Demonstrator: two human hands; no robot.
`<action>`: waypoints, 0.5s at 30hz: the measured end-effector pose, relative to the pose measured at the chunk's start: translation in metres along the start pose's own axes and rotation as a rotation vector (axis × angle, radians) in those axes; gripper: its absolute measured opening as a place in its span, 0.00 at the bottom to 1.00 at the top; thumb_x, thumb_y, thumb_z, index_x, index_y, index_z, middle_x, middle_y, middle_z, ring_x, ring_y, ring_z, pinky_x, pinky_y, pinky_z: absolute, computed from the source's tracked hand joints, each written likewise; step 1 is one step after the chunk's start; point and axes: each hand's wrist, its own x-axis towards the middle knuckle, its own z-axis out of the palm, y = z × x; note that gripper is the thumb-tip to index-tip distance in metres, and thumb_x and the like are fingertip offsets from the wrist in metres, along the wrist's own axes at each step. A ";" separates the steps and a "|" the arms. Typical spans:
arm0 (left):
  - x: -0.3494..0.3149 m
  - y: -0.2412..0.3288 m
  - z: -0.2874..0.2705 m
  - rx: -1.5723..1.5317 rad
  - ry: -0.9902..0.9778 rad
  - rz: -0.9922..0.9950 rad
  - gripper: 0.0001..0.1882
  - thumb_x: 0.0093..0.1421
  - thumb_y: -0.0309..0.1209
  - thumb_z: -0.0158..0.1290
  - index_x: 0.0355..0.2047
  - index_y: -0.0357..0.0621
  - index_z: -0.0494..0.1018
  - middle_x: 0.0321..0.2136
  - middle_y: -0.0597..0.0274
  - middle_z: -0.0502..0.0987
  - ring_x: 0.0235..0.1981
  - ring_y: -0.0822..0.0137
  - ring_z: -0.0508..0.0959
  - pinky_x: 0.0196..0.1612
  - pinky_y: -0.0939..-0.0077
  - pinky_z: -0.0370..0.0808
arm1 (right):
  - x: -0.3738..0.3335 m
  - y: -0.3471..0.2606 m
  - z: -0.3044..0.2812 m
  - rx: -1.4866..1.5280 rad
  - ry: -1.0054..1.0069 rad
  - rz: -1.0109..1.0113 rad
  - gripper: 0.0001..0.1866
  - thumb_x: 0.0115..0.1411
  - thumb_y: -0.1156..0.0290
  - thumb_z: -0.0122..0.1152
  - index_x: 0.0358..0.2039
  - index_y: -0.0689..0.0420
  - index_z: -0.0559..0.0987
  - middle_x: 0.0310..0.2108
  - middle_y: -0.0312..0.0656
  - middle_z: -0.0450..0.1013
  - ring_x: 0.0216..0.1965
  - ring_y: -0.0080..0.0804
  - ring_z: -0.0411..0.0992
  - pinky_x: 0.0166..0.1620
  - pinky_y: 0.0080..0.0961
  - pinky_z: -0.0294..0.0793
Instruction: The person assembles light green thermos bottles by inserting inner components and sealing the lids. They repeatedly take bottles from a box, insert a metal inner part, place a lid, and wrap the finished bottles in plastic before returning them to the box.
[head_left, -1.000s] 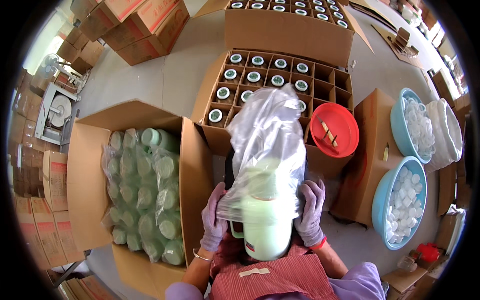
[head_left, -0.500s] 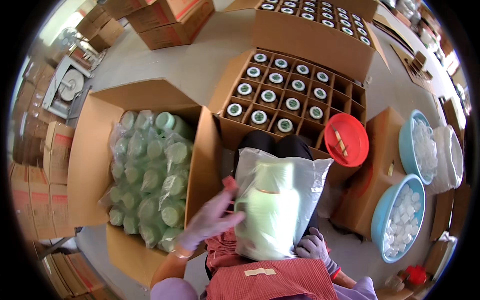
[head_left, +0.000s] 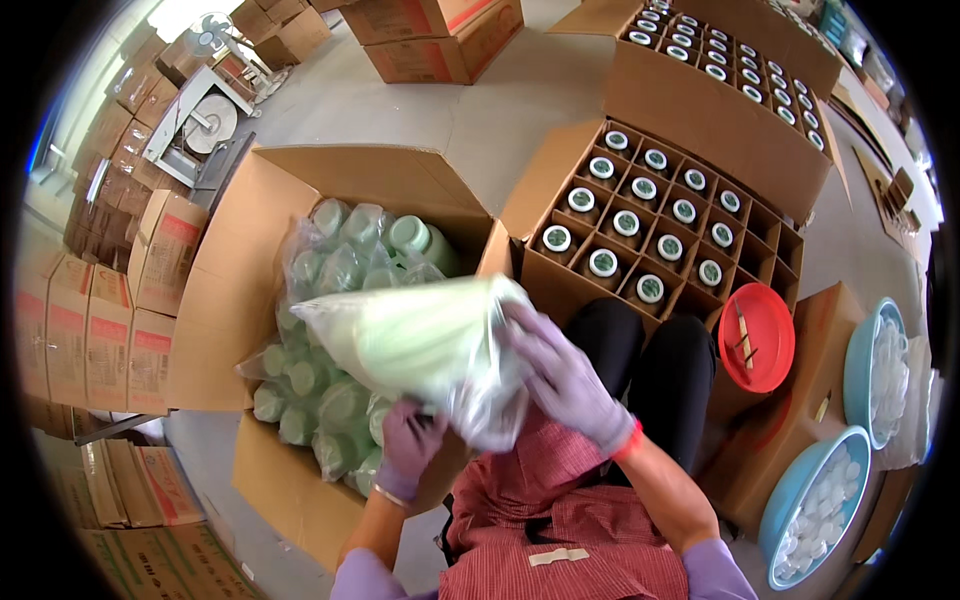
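Note:
A pale green jar wrapped in a clear plastic bag (head_left: 420,335) lies tilted on its side above my lap, its end pointing left toward the big open carton (head_left: 230,300). My left hand (head_left: 408,450), in a purple glove, grips the bag from below near its gathered end. My right hand (head_left: 565,375), also gloved, presses on the bag's right end from above. The carton at the left holds several bagged green jars (head_left: 330,300).
Ahead of my knees stands a divided carton (head_left: 650,225) of capped jars, another behind it. A red bowl (head_left: 758,335) rests on a box at right, beside two blue basins of white lids (head_left: 815,500). Stacked cartons line the left wall.
The bagged jar went from upright in front of me to lying sideways, and has swung left toward the carton of bagged jars. Both hands shifted to its right end.

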 end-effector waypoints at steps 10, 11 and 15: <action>0.243 -0.066 0.033 -0.212 0.355 0.198 0.20 0.61 0.24 0.54 0.53 0.39 0.66 0.45 0.58 0.73 0.42 0.62 0.77 0.39 0.57 0.83 | -0.001 0.027 -0.026 -0.543 -0.141 0.025 0.18 0.51 0.76 0.63 0.44 0.60 0.77 0.50 0.48 0.70 0.55 0.48 0.68 0.61 0.46 0.65; 0.248 -0.064 0.041 -0.186 0.332 0.169 0.21 0.60 0.24 0.55 0.52 0.39 0.66 0.44 0.58 0.73 0.42 0.62 0.77 0.38 0.58 0.83 | -0.010 0.027 -0.032 -0.594 -0.160 0.048 0.18 0.49 0.76 0.64 0.44 0.60 0.78 0.50 0.47 0.70 0.55 0.47 0.68 0.61 0.48 0.64; 0.272 -0.046 0.026 0.190 0.129 -0.131 0.27 0.57 0.34 0.60 0.53 0.34 0.67 0.43 0.54 0.74 0.39 0.62 0.78 0.35 0.67 0.82 | -0.020 0.036 -0.029 -0.699 -0.173 0.019 0.18 0.45 0.75 0.64 0.40 0.57 0.79 0.47 0.44 0.72 0.54 0.45 0.69 0.61 0.50 0.63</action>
